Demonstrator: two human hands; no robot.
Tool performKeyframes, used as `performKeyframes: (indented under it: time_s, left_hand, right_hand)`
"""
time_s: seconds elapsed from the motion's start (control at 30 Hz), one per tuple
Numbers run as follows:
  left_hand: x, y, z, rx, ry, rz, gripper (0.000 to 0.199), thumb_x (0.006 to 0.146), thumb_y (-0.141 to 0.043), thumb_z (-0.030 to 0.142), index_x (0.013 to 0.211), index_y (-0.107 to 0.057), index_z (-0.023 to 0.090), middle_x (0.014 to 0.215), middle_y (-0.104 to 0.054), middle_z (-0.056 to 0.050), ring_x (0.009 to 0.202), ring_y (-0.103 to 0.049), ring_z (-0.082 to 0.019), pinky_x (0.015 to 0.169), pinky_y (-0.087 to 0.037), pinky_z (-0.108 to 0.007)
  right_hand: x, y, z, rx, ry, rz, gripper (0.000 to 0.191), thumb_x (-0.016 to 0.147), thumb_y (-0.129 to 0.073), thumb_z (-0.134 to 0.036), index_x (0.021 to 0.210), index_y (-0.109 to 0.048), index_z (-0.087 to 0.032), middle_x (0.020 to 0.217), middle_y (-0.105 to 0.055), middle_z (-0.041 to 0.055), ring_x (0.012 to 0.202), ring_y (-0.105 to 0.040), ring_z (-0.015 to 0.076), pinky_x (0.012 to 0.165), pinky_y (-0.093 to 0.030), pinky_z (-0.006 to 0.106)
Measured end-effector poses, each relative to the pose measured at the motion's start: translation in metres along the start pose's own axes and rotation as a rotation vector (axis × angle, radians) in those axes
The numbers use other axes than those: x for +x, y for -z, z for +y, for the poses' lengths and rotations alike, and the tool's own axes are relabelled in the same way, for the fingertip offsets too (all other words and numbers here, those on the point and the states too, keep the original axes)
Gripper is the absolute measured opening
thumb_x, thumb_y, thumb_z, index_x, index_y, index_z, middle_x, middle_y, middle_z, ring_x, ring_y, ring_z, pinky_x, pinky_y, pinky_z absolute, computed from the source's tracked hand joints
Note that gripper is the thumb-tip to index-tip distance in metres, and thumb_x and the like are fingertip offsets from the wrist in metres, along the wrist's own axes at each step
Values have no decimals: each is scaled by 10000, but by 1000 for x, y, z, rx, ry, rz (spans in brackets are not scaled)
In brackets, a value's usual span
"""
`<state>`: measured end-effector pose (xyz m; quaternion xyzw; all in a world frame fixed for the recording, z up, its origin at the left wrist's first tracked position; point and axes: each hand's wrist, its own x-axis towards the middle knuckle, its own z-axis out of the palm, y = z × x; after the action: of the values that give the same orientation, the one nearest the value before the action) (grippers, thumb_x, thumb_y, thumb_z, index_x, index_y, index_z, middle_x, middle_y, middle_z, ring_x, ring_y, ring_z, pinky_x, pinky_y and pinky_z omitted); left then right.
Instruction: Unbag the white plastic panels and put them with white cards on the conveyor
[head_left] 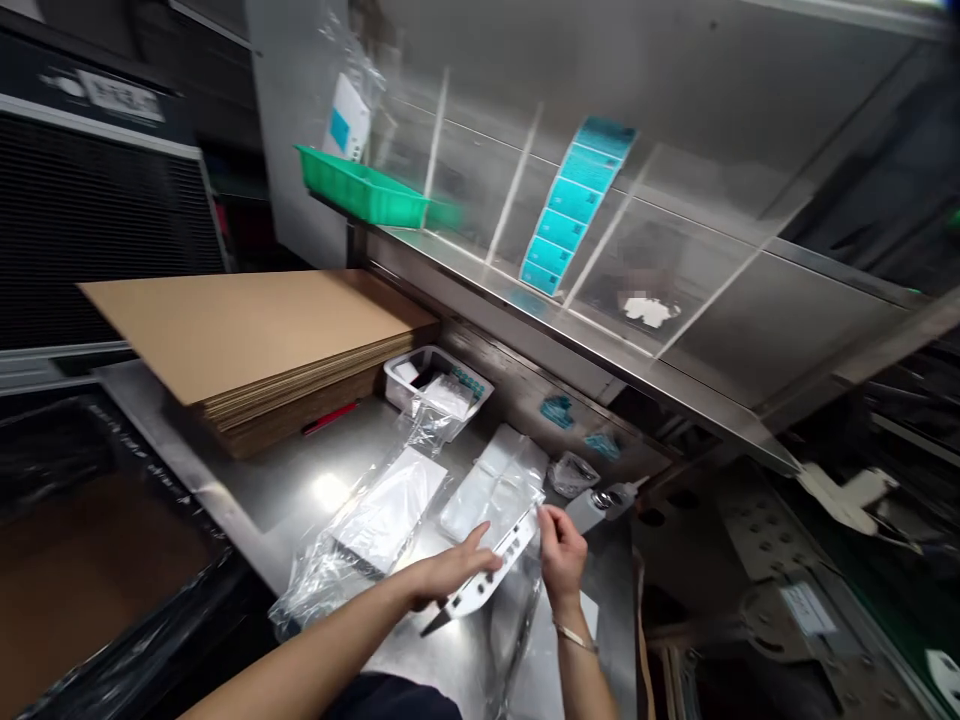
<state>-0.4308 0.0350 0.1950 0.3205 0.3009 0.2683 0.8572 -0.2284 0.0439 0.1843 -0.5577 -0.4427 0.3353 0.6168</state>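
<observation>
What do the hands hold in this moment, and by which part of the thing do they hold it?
Both hands hold a white perforated plastic strip: the left hand grips near its lower end, and the right hand pinches its upper end.

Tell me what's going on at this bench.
A person at a stainless steel bench holds a white flat part with a row of holes in the left hand and right hand. Two white items in clear plastic bags lie beside it. Farther back, a white tub sits next to a stack of cardboard sheets. A green tray and a strip of teal labels are higher up.
</observation>
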Motion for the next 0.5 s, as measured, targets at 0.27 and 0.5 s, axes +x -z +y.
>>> performKeyframes:
  time_s: [0.27, 0.5]
  left_hand:
    - [8, -22, 12, -842, 51, 51, 590, 697, -470, 693, 920, -596, 162, 751, -640, -79, 702, -613, -267, 688, -492, -433]
    - [-17, -12, 9, -718, 107, 53, 985, 549, -406, 864, 1239, -390, 161, 1107, -552, -242, 938, -596, -396, 766, -464, -497]
  right_hand:
    - [-22, -33, -40, -625, 487, -426, 202, 886, -448, -260, 836, -627, -181, 740, -646, 35, 655, -594, 146, 623, -434, 231]
    - [8, -68, -124, -595, 442, -592, 168, 837, -547, -280, 773, -652, -165, 682, -643, 13, 630, -573, 133, 612, -415, 217]
